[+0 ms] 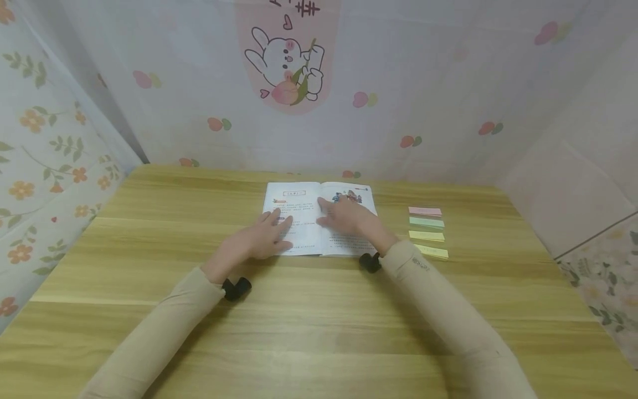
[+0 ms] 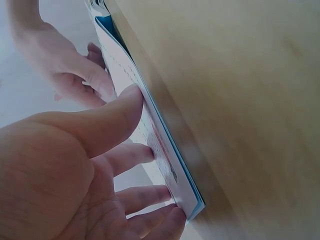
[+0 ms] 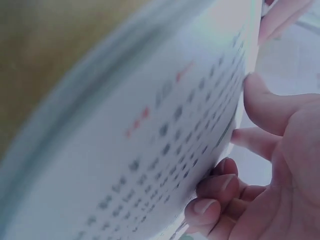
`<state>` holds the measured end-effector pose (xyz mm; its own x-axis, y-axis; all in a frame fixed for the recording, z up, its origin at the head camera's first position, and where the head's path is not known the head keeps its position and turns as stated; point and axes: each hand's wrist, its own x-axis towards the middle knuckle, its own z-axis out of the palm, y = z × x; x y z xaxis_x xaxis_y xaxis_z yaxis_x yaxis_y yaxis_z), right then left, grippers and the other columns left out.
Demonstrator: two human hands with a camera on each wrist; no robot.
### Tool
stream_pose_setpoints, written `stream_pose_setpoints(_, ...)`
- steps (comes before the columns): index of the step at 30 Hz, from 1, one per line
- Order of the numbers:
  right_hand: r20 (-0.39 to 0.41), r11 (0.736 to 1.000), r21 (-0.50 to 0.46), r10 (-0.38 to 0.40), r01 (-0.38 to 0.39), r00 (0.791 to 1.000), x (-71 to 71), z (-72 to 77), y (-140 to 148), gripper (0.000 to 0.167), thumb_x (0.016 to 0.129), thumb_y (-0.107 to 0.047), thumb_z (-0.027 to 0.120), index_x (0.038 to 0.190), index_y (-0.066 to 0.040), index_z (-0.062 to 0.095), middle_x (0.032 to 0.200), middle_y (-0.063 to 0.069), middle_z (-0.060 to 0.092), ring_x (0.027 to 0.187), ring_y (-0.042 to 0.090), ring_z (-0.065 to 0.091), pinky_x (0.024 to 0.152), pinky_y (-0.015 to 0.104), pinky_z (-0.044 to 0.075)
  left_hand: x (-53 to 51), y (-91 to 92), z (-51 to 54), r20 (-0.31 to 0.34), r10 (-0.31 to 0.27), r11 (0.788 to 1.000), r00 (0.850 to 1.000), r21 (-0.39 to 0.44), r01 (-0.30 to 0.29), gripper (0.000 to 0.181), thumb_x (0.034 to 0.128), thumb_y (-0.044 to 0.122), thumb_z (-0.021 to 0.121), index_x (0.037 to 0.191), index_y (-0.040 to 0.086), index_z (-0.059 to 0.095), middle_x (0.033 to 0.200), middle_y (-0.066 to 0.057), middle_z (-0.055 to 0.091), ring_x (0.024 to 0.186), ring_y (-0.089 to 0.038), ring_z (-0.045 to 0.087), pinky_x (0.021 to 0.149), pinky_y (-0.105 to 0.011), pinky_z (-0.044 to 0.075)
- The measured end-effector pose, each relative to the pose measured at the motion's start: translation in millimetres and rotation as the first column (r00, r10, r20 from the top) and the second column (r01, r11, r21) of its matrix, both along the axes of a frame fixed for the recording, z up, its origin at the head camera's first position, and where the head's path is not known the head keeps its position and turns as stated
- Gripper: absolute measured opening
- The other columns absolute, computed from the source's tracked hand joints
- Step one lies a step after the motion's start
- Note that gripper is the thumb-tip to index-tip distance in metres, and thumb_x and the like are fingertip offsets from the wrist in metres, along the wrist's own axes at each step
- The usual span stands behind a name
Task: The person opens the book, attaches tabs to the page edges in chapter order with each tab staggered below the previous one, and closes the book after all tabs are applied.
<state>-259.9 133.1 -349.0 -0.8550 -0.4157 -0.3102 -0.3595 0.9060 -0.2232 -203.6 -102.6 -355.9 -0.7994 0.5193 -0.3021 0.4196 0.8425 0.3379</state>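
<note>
Both arms are stretched forward and angled inward, the left arm (image 1: 149, 338) from the lower left and the right arm (image 1: 463, 332) from the lower right. Each is covered by a light beige sleeve (image 1: 191, 293) almost to the wrist (image 1: 218, 267). The left hand (image 1: 261, 237) is laid palm down, its fingers (image 2: 132, 157) spread and only slightly bent, its thumb (image 2: 117, 112) held out straight. The right hand (image 1: 349, 216) is placed a little farther forward, angled to the left; its thumb and index finger (image 3: 255, 142) are extended, while the remaining fingers (image 3: 220, 186) are curled toward the palm. The hands are held near each other, apart.
</note>
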Motion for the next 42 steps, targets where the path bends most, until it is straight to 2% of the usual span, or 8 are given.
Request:
stream_pose_setpoints(3,-0.015,1.0,0.01,0.001,-0.001,1.0,-6.7,-0.6,-1.0,0.066,0.106,-0.046,0.045,0.162,-0.02,0.023,0.156,0.028,0.034,0.145,0.042,0.031,0.115,0.054,0.03,0.0,-0.5,0.5,-0.001,-0.002,1.0,1.0,0.001,0.002,0.067,0.1074,0.036,0.046,0.16,0.003,0.021,0.163,-0.031,0.006,0.148,-0.052,0.007,0.117,-0.063,0.015)
stream_pose_setpoints(9,-0.007,1.0,0.005,-0.019,0.019,1.0,-18.2,1.0,-3.3,0.066,0.107,-0.047,0.042,0.163,-0.021,0.02,0.158,0.034,0.021,0.142,0.048,0.033,0.113,0.061,0.03,0.8,-0.7,1.9,0.01,0.002,1.0,1.0,0.007,-0.002,0.067,0.1075,0.036,0.046,0.16,0.003,0.02,0.163,-0.031,0.005,0.149,-0.051,0.006,0.117,-0.063,0.015)
stream_pose_setpoints(13,0.02,0.999,-0.001,-0.045,0.045,0.999,-27.2,1.8,-5.0,0.066,0.107,-0.047,0.04,0.163,-0.02,0.017,0.161,0.034,0.014,0.141,0.047,0.036,0.113,0.059,0.032,0.8,-0.3,1.6,0.008,0.002,1.0,1.0,0.005,-0.002,0.068,0.1074,0.037,0.046,0.161,0.004,0.02,0.163,-0.03,0.005,0.149,-0.05,0.007,0.117,-0.063,0.015)
stream_pose_setpoints(18,0.045,0.998,0.014,-0.061,0.061,0.997,-36.5,0.2,-7.4,0.068,0.107,-0.048,0.041,0.164,-0.021,0.014,0.162,0.029,0.018,0.147,0.044,0.026,0.115,0.057,0.029,1.5,-1.2,1.7,0.002,0.013,1.0,1.0,-0.01,-0.013,0.068,0.1073,0.038,0.046,0.161,0.005,0.021,0.164,-0.03,0.006,0.149,-0.05,0.008,0.117,-0.063,0.017)
stream_pose_setpoints(21,0.073,0.997,0.018,-0.07,0.069,0.995,-38.5,2.2,-9.0,0.07,0.106,-0.05,0.041,0.164,-0.023,0.012,0.162,0.026,0.02,0.149,0.043,0.021,0.116,0.058,0.026,2.2,-1.8,2.2,0.0,0.021,1.0,1.0,-0.012,-0.021,0.068,0.1073,0.038,0.046,0.161,0.005,0.021,0.164,-0.03,0.006,0.149,-0.05,0.008,0.116,-0.064,0.017)
stream_pose_setpoints(27,0.121,0.996,0.065,-0.074,0.067,0.99,-41.7,7.0,-8.3,0.072,0.106,-0.053,0.039,0.164,-0.027,0.007,0.164,0.023,0.021,0.148,0.042,0.025,0.116,0.058,0.026,1.7,-1.2,2.3,0.01,0.03,0.999,0.999,-0.013,-0.03,0.069,0.1072,0.04,0.046,0.162,0.008,0.019,0.165,-0.027,0.003,0.15,-0.048,0.006,0.117,-0.063,0.016)
stream_pose_setpoints(36,0.177,0.994,0.095,-0.073,0.057,0.981,-44.9,9.8,-12.0,0.073,0.106,-0.051,0.039,0.164,-0.024,0.004,0.165,0.015,0.022,0.146,0.038,0.031,0.118,0.051,0.026,3.0,1.9,2.4,0.026,0.057,0.998,0.998,-0.041,-0.056,0.069,0.1075,0.042,0.044,0.162,0.011,0.016,0.166,-0.025,0.0,0.151,-0.045,0.004,0.117,-0.062,0.017)
stream_pose_setpoints(42,0.183,0.991,0.107,-0.102,0.083,0.978,-39.7,12.3,-14.1,0.071,0.107,-0.051,0.038,0.164,-0.025,0.006,0.166,0.019,0.015,0.15,0.04,0.019,0.118,0.056,0.021,4.2,2.3,4.5,0.023,0.056,0.996,0.998,-0.069,-0.054,0.068,0.1081,0.04,0.042,0.163,0.01,0.015,0.165,-0.026,0.001,0.151,-0.045,0.005,0.117,-0.061,0.017)
